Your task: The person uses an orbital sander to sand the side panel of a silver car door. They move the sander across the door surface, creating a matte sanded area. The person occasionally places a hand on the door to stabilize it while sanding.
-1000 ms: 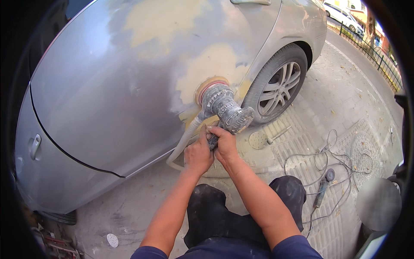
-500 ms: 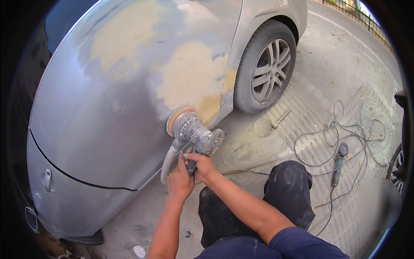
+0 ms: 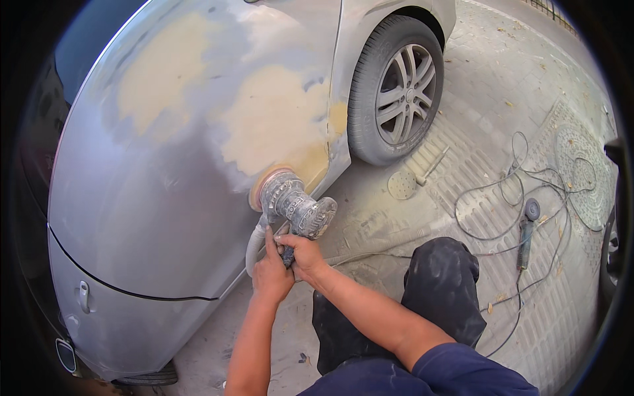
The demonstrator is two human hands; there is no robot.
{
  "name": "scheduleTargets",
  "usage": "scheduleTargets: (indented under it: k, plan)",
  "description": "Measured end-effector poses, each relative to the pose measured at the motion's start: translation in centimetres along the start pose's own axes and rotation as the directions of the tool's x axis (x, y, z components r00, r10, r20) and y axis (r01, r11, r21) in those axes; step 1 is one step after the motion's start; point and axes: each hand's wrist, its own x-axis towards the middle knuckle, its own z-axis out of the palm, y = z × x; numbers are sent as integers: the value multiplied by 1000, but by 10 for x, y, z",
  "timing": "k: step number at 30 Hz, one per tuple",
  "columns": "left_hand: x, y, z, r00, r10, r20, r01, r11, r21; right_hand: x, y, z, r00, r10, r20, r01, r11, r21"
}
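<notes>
A dusty grey electric sander has its round pad pressed to the lower part of a silver car's door. The pad sits at the bottom edge of a beige filler patch. My right hand is wrapped round the sander's dark handle. Close against it, my left hand grips the handle's lower left side, with fingers up beside the grey dust hose. The palms and part of the handle are hidden.
A car wheel stands beyond the door. On the dusty paving lie a perforated disc, a second power tool and a tangle of black cable. My dark-trousered knee is bent at the right.
The view has shifted a little, so the car and ground sit differently in the picture. Both hands keep hold of the sander, whose pad stays near the filler's lower edge.
</notes>
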Motion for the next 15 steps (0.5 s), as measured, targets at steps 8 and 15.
scheduleTargets:
  k: [8, 15]
  plan:
    - [32, 20, 20, 967, 200, -155, -186, 978, 99, 18, -47, -1, 998, -66, -3, 66, 998, -7]
    - [-2, 2, 18, 980, 72, -185, -63, 997, 54, 0, -13, 3, 1000, -7, -10, 7, 999, -37]
